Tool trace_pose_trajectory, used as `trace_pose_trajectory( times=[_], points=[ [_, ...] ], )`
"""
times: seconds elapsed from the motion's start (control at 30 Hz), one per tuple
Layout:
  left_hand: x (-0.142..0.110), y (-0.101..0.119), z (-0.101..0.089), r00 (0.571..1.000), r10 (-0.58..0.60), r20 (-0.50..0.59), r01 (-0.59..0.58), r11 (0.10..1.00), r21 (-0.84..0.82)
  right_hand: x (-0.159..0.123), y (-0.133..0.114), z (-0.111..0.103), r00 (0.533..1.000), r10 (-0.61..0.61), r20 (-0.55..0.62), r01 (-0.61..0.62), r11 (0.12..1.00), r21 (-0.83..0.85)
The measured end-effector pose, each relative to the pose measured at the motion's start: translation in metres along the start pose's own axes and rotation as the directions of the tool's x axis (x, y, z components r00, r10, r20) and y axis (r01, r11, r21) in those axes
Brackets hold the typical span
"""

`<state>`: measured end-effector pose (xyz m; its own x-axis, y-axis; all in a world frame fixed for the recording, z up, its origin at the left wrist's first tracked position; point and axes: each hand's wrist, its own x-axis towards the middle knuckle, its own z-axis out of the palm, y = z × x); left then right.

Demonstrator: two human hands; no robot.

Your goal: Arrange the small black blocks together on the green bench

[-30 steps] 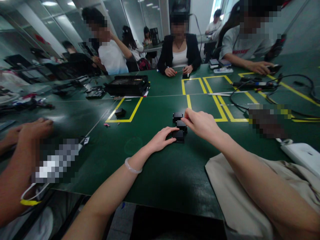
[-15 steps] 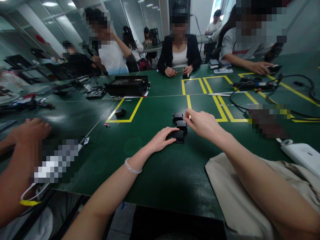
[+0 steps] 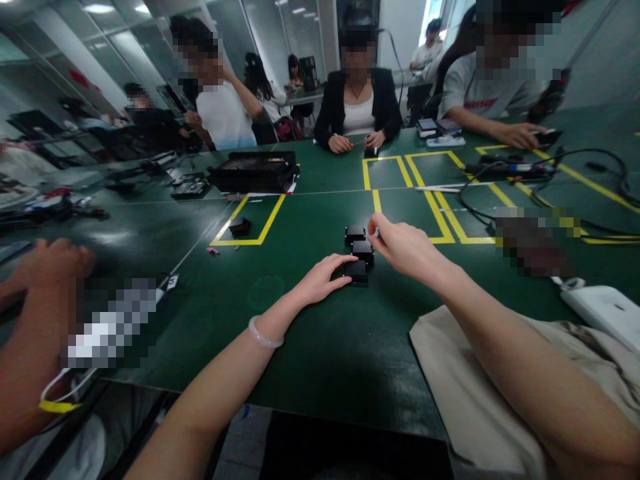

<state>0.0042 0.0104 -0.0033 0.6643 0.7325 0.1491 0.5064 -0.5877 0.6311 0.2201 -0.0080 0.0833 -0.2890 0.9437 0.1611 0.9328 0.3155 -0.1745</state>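
Three small black box-shaped blocks stand in a close row on the green table in front of me. My left hand [image 3: 323, 279] reaches in from the left, its thumb and forefinger around the left side of the nearest black block [image 3: 357, 272]. Just beyond it is the middle block [image 3: 362, 250], and the farthest block [image 3: 355, 232] stands behind that. At the right of the row, my right hand [image 3: 397, 239] is held in a pinch, its fingertips close to the middle and farthest blocks. Whatever is between those fingertips is too small to make out.
Yellow tape outlines [image 3: 440, 220] mark the green table [image 3: 320, 353]. A black tray [image 3: 255, 170] and a small black part [image 3: 240, 227] lie to the left. Cables [image 3: 530, 170] and a beige cloth [image 3: 450, 360] are on the right. Co-workers sit opposite; another person's arm [image 3: 55, 280] rests at left.
The fingertips of my right hand have shifted very slightly beside the blocks. My left hand keeps its hold on the nearest block, and the row stays in place.
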Motion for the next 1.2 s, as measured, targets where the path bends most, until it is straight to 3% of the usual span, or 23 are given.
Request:
trace_pose_trajectory(
  times=[0.13,0.33,0.53,0.7,0.9,1.07,1.2],
  points=[
    [0.0006,0.0008,-0.0002,1.000,-0.001,0.006,0.001,1.000,-0.001,0.0003,-0.0006,0.0006,1.000,-0.017,-0.004,0.018,0.998,0.055],
    [0.0003,-0.0002,0.0004,1.000,0.000,0.001,0.000,1.000,-0.004,0.0004,-0.0010,0.0010,1.000,0.014,-0.004,-0.014,1.000,-0.011],
    [0.0001,-0.0008,0.0007,1.000,0.007,-0.003,-0.007,1.000,-0.009,0.0006,0.0007,0.0008,1.000,-0.031,0.000,0.031,0.997,0.067],
    [-0.0003,-0.0011,0.0008,1.000,-0.003,-0.003,0.003,1.000,-0.010,0.0013,-0.0002,0.0022,1.000,0.025,-0.008,-0.025,0.999,-0.022],
    [0.0000,-0.0014,0.0008,1.000,0.007,-0.005,-0.007,1.000,-0.015,0.0000,-0.0004,0.0013,1.000,-0.021,-0.007,0.021,0.998,0.064],
    [0.0004,-0.0011,0.0008,1.000,0.007,0.003,-0.007,1.000,-0.010,0.0011,-0.0015,0.0020,0.999,0.033,-0.022,-0.033,0.999,-0.026],
    [0.0002,-0.0010,0.0009,1.000,0.009,0.001,-0.009,1.000,-0.007,0.0003,0.0004,0.0023,1.000,-0.012,-0.008,0.012,1.000,0.024]
  ],
)
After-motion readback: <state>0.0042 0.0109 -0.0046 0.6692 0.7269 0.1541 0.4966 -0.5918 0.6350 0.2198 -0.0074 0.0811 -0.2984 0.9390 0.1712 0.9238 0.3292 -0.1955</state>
